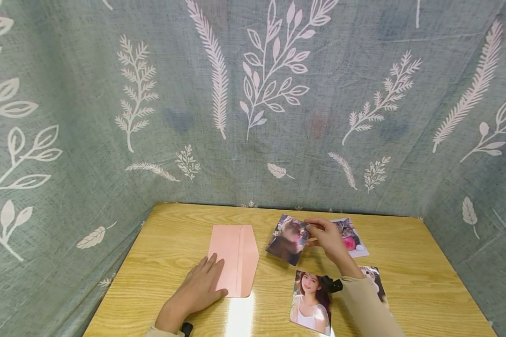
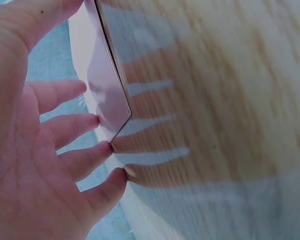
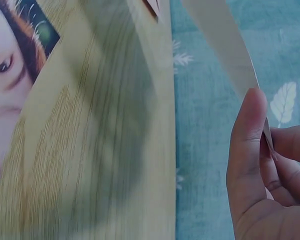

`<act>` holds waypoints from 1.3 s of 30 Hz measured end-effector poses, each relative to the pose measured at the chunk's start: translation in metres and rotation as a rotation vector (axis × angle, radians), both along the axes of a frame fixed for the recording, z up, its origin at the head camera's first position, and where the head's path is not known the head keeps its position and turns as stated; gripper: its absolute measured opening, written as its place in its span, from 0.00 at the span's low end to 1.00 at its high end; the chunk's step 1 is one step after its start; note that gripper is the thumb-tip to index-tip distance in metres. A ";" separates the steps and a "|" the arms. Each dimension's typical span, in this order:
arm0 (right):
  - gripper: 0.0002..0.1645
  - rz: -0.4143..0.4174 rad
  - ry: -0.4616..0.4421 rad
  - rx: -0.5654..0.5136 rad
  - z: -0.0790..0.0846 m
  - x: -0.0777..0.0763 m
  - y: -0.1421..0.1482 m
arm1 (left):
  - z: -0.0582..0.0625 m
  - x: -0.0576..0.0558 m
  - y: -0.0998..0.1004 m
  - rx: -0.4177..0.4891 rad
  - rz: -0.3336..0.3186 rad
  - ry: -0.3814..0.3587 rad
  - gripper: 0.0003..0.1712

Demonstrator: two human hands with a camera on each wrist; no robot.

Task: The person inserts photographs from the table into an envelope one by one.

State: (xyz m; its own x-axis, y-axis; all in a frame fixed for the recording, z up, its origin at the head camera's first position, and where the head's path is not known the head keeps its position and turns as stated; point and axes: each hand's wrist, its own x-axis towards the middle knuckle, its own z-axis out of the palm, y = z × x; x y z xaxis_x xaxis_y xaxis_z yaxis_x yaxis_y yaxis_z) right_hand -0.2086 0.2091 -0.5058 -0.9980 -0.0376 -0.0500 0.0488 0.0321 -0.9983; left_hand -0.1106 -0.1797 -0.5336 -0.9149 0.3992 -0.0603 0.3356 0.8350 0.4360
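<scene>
A pink envelope (image 1: 229, 248) lies on the wooden table with its pointed flap to the right. My left hand (image 1: 199, 284) rests on its lower left part, fingers fairly straight. In the left wrist view those spread fingers touch the envelope (image 2: 110, 85) and the tabletop at its edge. With thumb and fingers, my right hand (image 1: 330, 238) pinches the right edge of a dark square photo (image 1: 286, 241), held tilted above the table. Its picture is blurred. The right wrist view shows this photo (image 3: 230, 45) nearly edge-on, thumb on one side, fingers on the other.
Behind the right hand lies a photo of a cat with a pink ball (image 1: 350, 243). A portrait photo of a person (image 1: 308, 306) lies nearer, partly under the right wrist strap. Another photo (image 1: 377, 283) is half hidden by the right sleeve. Leaf-patterned cloth (image 1: 253, 117) surrounds the table.
</scene>
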 end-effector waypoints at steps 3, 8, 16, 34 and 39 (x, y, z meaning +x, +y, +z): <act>0.17 0.021 -0.004 0.012 0.000 -0.003 -0.007 | -0.001 0.000 0.000 0.002 0.000 0.001 0.47; 0.17 0.063 -0.013 0.032 -0.003 -0.009 -0.022 | -0.002 0.000 0.000 0.004 0.005 -0.004 0.47; 0.17 0.127 -0.016 0.050 -0.009 -0.014 -0.047 | -0.001 0.001 0.000 0.009 0.002 0.003 0.46; 0.15 0.223 -0.048 0.134 -0.011 -0.020 -0.087 | -0.001 0.001 -0.001 0.018 0.002 -0.002 0.47; 0.16 0.241 -0.047 0.129 -0.013 -0.021 -0.092 | -0.001 0.001 -0.001 0.020 0.003 -0.006 0.47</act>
